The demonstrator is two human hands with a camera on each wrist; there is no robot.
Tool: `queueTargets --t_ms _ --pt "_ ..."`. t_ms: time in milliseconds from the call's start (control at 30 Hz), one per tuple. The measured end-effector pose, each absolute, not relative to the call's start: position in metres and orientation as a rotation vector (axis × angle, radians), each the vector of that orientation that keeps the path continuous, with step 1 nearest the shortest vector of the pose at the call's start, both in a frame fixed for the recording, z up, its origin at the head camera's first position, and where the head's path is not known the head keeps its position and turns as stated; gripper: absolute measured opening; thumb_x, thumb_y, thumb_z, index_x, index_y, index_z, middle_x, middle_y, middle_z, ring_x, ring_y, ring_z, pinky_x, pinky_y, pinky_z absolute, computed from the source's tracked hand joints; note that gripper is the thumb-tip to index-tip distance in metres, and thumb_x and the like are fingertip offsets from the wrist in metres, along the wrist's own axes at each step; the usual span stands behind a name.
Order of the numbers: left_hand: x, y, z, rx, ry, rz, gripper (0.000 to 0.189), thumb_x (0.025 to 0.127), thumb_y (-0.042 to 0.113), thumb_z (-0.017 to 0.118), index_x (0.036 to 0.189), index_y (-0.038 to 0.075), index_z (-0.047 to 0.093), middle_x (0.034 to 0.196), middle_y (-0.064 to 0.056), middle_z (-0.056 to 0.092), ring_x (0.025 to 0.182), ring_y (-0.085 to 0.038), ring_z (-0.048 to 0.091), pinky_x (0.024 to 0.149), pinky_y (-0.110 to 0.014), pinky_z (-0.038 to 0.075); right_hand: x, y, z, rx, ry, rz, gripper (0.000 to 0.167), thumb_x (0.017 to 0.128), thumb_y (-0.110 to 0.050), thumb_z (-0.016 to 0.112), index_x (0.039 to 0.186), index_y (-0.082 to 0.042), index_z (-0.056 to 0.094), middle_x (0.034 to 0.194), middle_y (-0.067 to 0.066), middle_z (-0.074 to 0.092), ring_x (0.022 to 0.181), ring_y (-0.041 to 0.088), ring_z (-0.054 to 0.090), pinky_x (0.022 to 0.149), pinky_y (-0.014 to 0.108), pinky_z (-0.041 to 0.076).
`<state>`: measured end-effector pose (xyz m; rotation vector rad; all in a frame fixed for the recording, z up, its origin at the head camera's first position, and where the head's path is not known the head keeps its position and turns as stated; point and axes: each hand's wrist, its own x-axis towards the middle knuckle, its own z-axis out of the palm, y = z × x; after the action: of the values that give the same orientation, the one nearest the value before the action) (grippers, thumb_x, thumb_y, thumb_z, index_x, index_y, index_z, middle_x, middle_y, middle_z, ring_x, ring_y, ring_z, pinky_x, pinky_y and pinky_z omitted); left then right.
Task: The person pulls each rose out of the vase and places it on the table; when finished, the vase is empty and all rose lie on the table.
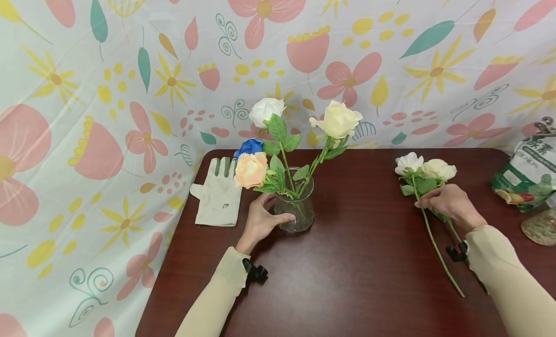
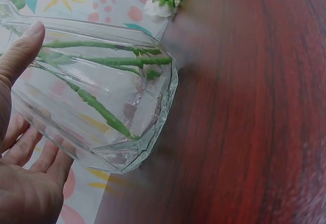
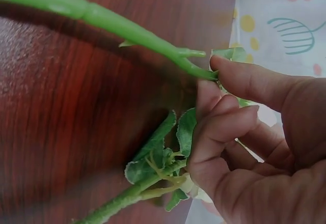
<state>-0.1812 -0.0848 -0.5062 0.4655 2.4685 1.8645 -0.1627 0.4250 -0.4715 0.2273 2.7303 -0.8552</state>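
Observation:
A clear glass vase [image 1: 305, 215] stands upright on the table, and my left hand [image 1: 260, 220] holds it from the left side with thumb and fingers around the glass. It contains a white rose [image 1: 267, 112], a cream rose [image 1: 338, 119], a peach rose [image 1: 251, 170] and a blue flower [image 1: 249, 147]. Green stems [image 2: 97, 109] show through the glass in the left wrist view. At the right, my right hand [image 1: 453, 205] pinches the green stem [image 3: 132, 34] of a white rose [image 1: 409, 163] between thumb and index finger. A second pale rose [image 1: 439, 170] lies beside it, partly hidden by the hand.
A white work glove [image 1: 220, 202] with grey fingertips lies left of the vase. On the right edge stand a clipped green-and-white bag [image 1: 527, 170] and a jar [image 1: 540, 228]. Flower-patterned cloth [image 1: 173, 105] hangs behind and left of the dark red-brown table [image 1: 347, 279].

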Motion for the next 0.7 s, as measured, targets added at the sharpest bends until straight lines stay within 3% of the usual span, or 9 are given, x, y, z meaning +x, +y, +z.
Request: queueTargets --t_ms 167,433,700 --pt "-0.1812 -0.0846 -0.5064 0.469 2.472 1.867 0.079 0.080 0.012 0.099 0.150 0.008 0.065 0.146 -0.018 0.070 0.141 -0.039 0.065 0.121 -0.053 0.056 -0.1633 0.4246 -0.4735 0.245 2.715 -0.850 0.039 0.100 -0.029 0.077 0.116 0.006 0.081 0.140 0.041 0.062 0.130 0.063 0.054 0.102 0.068 0.056" --pt "-0.1832 -0.0845 -0.5077 0.483 2.466 1.873 0.081 0.079 0.014 0.100 0.152 0.011 0.064 0.147 -0.017 0.070 0.142 -0.038 0.065 0.121 -0.053 0.055 -0.1665 0.4218 -0.4766 0.260 2.750 -0.774 0.031 0.098 -0.023 0.079 0.111 0.005 0.084 0.132 0.037 0.070 0.122 0.062 0.061 0.086 0.053 0.063" --pt "-0.1832 -0.0845 -0.5093 0.472 2.475 1.867 0.081 0.079 0.013 0.100 0.152 0.010 0.064 0.147 -0.017 0.070 0.142 -0.038 0.065 0.122 -0.053 0.055 -0.1645 0.4179 -0.4800 0.309 2.797 -0.795 0.030 0.095 -0.024 0.082 0.105 0.004 0.085 0.124 0.036 0.074 0.116 0.062 0.063 0.084 0.057 0.064"
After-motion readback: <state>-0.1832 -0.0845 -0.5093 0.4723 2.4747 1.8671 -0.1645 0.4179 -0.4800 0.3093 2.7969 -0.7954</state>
